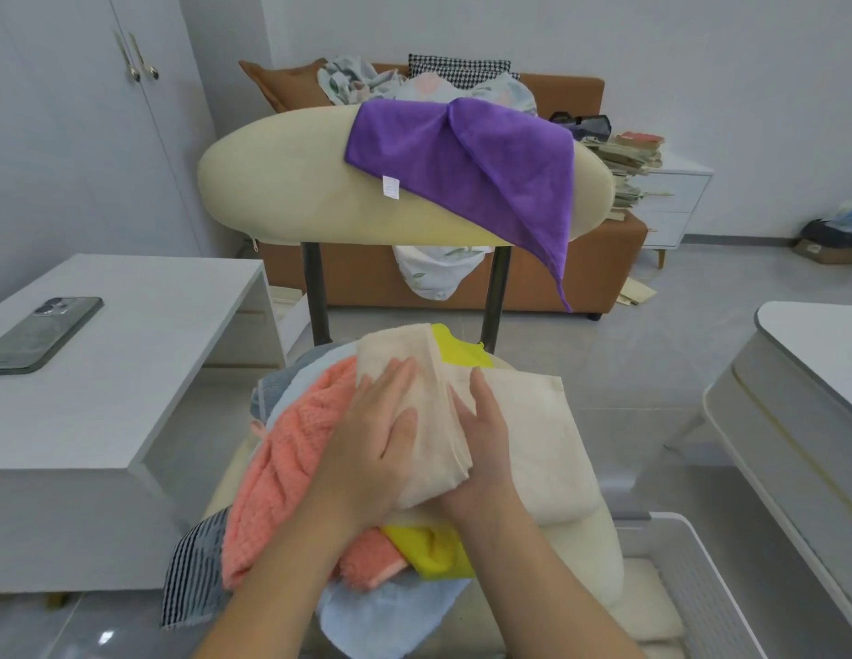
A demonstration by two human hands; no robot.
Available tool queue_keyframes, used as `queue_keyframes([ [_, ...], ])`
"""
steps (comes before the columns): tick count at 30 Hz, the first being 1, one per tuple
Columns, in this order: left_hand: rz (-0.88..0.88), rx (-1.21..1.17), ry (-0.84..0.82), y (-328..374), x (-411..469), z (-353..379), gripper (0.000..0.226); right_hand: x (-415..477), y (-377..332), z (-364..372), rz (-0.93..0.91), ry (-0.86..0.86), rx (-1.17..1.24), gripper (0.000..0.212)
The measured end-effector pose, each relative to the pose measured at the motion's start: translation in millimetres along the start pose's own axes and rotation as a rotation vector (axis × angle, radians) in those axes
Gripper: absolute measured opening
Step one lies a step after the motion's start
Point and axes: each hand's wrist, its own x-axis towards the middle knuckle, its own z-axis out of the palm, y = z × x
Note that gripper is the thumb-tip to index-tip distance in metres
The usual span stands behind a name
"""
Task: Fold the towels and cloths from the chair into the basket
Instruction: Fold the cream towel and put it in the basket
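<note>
Cream towel is kept atop the pile on the chair seat, mid-fold. The folded flap is pressed down by the L hand, grip spread flat, prob. to hold the crease. The R hand is laid along the fold, fingers straight, thumb hidden. Basket is set just beside, at R.

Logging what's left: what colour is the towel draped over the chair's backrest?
The towel is purple, with a small white tag, seen in the head view.
</note>
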Motion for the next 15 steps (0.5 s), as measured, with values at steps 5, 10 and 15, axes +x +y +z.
queue_keyframes([
  [5,0.018,0.047,0.026,0.6,1.7,1.9,0.067,0.3,-16.1,-14.3,0.051,-0.016,-0.257,0.049],
  [10,0.132,0.11,-0.007,-1.3,2.5,3.1,0.063,-6.0,-19.6,-17.4,0.005,-0.01,-0.144,0.045],
  [15,-0.109,-0.55,0.212,1.5,7.5,5.1,0.04,-5.3,-6.9,-2.8,-0.038,0.029,-0.247,0.032],
])
